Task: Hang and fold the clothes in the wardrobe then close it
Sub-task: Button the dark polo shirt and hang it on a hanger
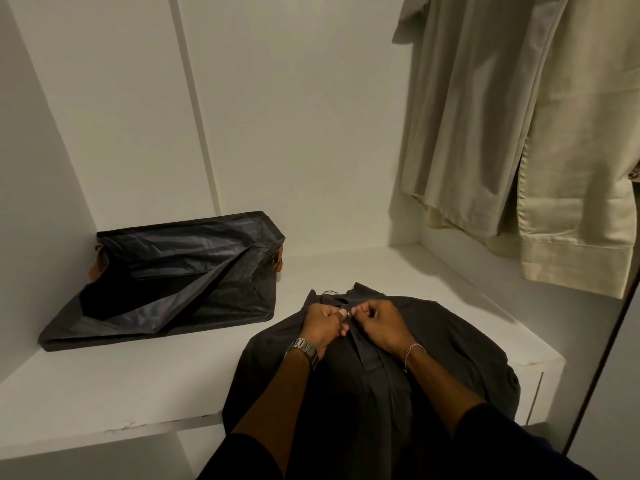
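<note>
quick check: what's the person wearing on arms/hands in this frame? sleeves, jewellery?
Bare hands, no gloves. The left hand has a silver metal link watch on its wrist. The right hand has a thin silver chain bracelet on its wrist. Forearms are bare; dark short sleeves show at the bottom edge. No rings are visible on the fingers.

A home wardrobe is showing here. Cream garments (519,133) are hanging beside white panels (277,116), above a white shelf (104,375).

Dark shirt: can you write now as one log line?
step: buttoning | left hand: pinches placket | right hand: pinches button | dark shirt: on shelf
</note>
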